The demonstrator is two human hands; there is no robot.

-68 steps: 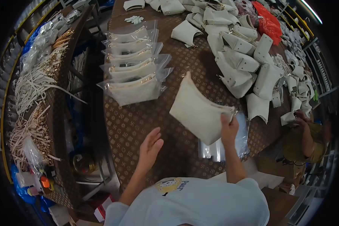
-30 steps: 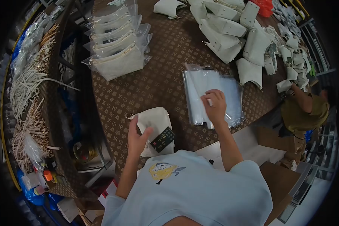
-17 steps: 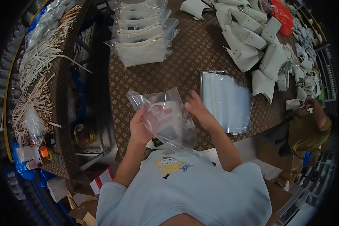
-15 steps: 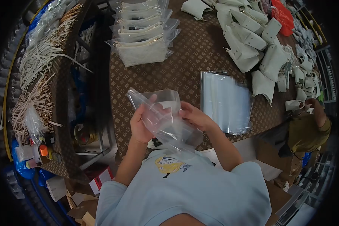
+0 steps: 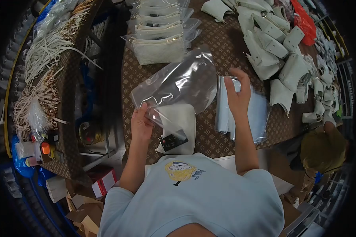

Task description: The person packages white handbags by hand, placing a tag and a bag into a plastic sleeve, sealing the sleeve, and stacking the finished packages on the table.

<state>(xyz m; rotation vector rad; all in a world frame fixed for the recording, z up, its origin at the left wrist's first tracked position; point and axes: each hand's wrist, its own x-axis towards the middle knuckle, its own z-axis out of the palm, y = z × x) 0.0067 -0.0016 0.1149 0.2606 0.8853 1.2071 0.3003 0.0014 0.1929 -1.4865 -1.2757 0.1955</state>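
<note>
A: Head view, nearest first: what lies just below our chest?

B: Our white pouch [image 5: 179, 120] rests on the desk [image 5: 205, 132] at lower centre, black tag [image 5: 173, 141] showing, with no wrapper on it. Our left hand [image 5: 141, 125], grip pinched on one corner, holds the clear bag [image 5: 178, 83] billowing just above the pouch.

A: Which step do we judge this to be?

B: Readying the bag, we think. The next move calls for finding its mouth and spreading it with both hands.

A: And our right hand [image 5: 238, 96]?

B: The arm is stretched forward, right of centre, with the fingers spread flat on the stack of clear bags [image 5: 259, 114], clasping nothing we can see. Farther up lie the bagged pouches [image 5: 160, 45].
</note>
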